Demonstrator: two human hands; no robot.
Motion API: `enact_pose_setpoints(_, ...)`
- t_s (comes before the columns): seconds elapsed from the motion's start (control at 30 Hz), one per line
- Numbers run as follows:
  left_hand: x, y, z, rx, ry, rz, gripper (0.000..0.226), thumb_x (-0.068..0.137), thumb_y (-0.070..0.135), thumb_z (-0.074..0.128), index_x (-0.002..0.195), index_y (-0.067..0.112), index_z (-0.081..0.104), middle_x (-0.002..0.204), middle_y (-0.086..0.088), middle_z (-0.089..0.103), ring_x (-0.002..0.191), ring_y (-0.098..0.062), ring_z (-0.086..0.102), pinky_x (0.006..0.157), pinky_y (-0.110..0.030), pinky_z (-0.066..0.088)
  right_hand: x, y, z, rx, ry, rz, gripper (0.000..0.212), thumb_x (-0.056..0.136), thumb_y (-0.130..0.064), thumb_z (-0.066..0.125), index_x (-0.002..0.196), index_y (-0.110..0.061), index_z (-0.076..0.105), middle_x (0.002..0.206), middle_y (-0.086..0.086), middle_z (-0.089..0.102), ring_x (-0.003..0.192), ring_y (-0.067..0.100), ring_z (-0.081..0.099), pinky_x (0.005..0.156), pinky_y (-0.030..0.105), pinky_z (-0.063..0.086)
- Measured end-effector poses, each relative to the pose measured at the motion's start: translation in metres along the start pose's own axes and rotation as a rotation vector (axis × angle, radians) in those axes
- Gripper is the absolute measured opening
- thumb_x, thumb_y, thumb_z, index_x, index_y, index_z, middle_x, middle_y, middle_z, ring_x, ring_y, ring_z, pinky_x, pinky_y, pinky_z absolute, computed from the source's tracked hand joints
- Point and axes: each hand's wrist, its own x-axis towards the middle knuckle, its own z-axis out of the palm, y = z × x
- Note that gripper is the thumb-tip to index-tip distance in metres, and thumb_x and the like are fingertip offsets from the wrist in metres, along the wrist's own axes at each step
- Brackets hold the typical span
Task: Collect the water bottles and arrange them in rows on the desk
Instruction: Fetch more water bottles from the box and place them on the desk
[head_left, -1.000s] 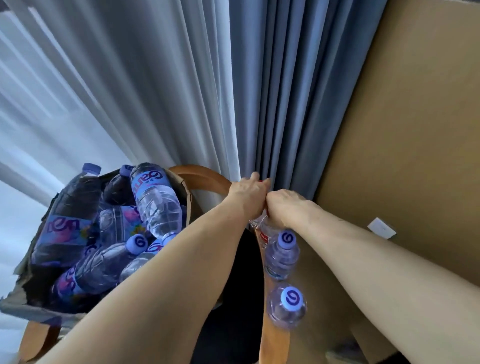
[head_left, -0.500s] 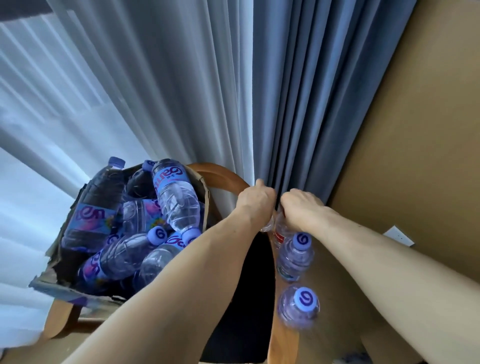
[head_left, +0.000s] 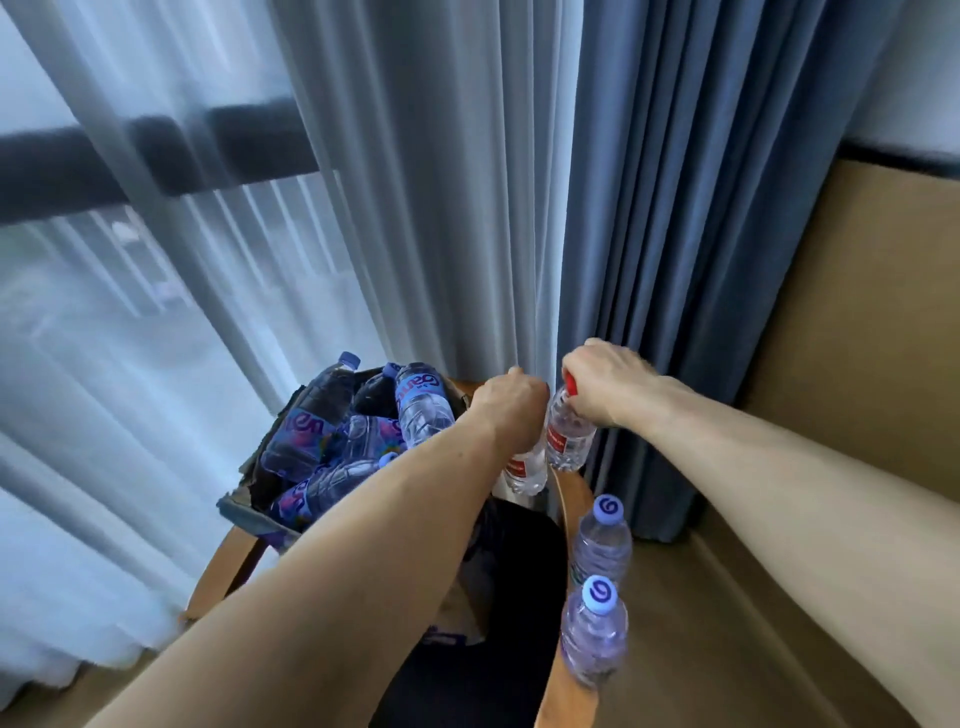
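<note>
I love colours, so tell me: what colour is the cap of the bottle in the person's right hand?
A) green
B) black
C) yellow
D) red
D: a red cap peeks out from under the right hand, which grips the bottle by its top.

Red-capped bottle (head_left: 569, 439): clear, red cap, red label.
Red-labelled bottle (head_left: 525, 470): clear, red label.
Near bottles (head_left: 601, 548): clear, lilac caps with dark swirl.
Boxed bottles (head_left: 422, 408): blue, purple and pink labels.
Drape (head_left: 701, 208): slate blue.
Sheer curtain (head_left: 208, 322): white.
Chair (head_left: 228, 561): tan wood, black seat.
</note>
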Motion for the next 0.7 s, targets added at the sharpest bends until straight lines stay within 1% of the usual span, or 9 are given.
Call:
enact_pose_setpoints(0.1, -0.022, -0.004, -0.027, 0.013, 0.053, -0.046, 0.032, 0.091, 0.006, 0.054, 0.122, 0.01, 0.059, 0.126, -0.014, 0.053, 0.114, -0.033, 0.057, 0.091, -0.037, 0.047, -0.018, -0.011, -0.028, -0.046, 0.039, -0.073, 0.014, 0.088, -0.009, 0.058, 0.101, -0.009, 0.06, 0.1, 0.007, 0.052, 0.085, 0.024, 0.051, 0.069, 0.03, 0.042)
enact_pose_setpoints(0.2, -0.05, -0.013, -0.049, 0.01, 0.103, -0.101, 0.028, 0.09, 0.004, 0.052, 0.116, 0.007, 0.061, 0.12, -0.014, 0.06, 0.11, -0.032, 0.06, 0.086, -0.035, 0.049, -0.033, -0.027, -0.05, -0.067, 0.065, -0.143, 0.016, 0.086, -0.013, 0.06, 0.102, -0.012, 0.061, 0.104, 0.008, 0.059, 0.09, 0.025, 0.057, 0.072, 0.03, 0.046)
enact_pose_setpoints(0.3, -0.081, -0.027, -0.071, -0.031, 0.148, -0.169, 0.03, 0.089, 0.001, 0.052, 0.117, 0.008, 0.062, 0.116, -0.012, 0.063, 0.105, -0.03, 0.062, 0.084, -0.033, 0.05, -0.048, -0.049, -0.069, -0.068, 0.085, -0.216, 0.017, 0.084, -0.018, 0.065, 0.1, -0.014, 0.062, 0.106, 0.007, 0.062, 0.096, 0.027, 0.061, 0.079, 0.031, 0.051)
enact_pose_setpoints(0.43, -0.122, -0.047, -0.098, -0.055, 0.175, -0.258, 0.027, 0.09, 0.005, 0.056, 0.115, 0.009, 0.063, 0.109, -0.009, 0.065, 0.095, -0.025, 0.062, 0.076, -0.028, 0.049, -0.07, -0.088, -0.091, -0.056, 0.114, -0.316, 0.022, 0.084, -0.022, 0.066, 0.105, -0.014, 0.064, 0.111, 0.007, 0.062, 0.101, 0.027, 0.061, 0.075, 0.029, 0.048)
enact_pose_setpoints(0.47, -0.132, -0.053, -0.103, -0.051, 0.168, -0.284, 0.023, 0.09, 0.006, 0.057, 0.112, 0.009, 0.063, 0.106, -0.008, 0.065, 0.092, -0.025, 0.062, 0.074, -0.028, 0.049, -0.076, -0.099, -0.096, -0.048, 0.11, -0.336, 0.024, 0.084, -0.023, 0.068, 0.106, -0.015, 0.064, 0.112, 0.006, 0.062, 0.101, 0.027, 0.06, 0.074, 0.028, 0.048)
enact_pose_setpoints(0.53, -0.155, -0.067, -0.11, -0.039, 0.159, -0.333, 0.014, 0.089, 0.007, 0.058, 0.103, 0.009, 0.062, 0.09, -0.005, 0.063, 0.082, -0.023, 0.058, 0.066, -0.028, 0.047, -0.087, -0.124, -0.103, -0.035, 0.109, -0.376, 0.026, 0.083, -0.026, 0.069, 0.107, -0.016, 0.063, 0.112, 0.005, 0.061, 0.103, 0.026, 0.059, 0.074, 0.029, 0.046)
enact_pose_setpoints(0.57, -0.168, -0.076, -0.112, -0.039, 0.161, -0.357, 0.014, 0.089, 0.007, 0.058, 0.102, 0.008, 0.062, 0.083, -0.004, 0.06, 0.079, -0.023, 0.057, 0.063, -0.028, 0.046, -0.092, -0.137, -0.105, -0.037, 0.108, -0.395, 0.028, 0.083, -0.027, 0.07, 0.108, -0.016, 0.062, 0.111, 0.005, 0.061, 0.102, 0.026, 0.059, 0.074, 0.029, 0.046)
enact_pose_setpoints(0.6, -0.182, -0.086, -0.112, -0.042, 0.164, -0.385, 0.016, 0.089, 0.007, 0.058, 0.105, 0.007, 0.063, 0.084, -0.004, 0.061, 0.08, -0.023, 0.058, 0.063, -0.029, 0.047, -0.096, -0.151, -0.106, -0.039, 0.104, -0.417, 0.028, 0.084, -0.027, 0.07, 0.108, -0.015, 0.062, 0.111, 0.005, 0.062, 0.1, 0.026, 0.059, 0.073, 0.029, 0.046)
enact_pose_setpoints(0.7, -0.227, -0.12, -0.105, -0.062, 0.169, -0.479, 0.023, 0.09, 0.007, 0.059, 0.112, 0.006, 0.063, 0.103, -0.01, 0.066, 0.086, -0.025, 0.061, 0.071, -0.03, 0.051, -0.108, -0.198, -0.101, -0.056, 0.089, -0.486, 0.026, 0.084, -0.023, 0.069, 0.107, -0.014, 0.063, 0.108, 0.007, 0.063, 0.095, 0.025, 0.06, 0.077, 0.031, 0.051)
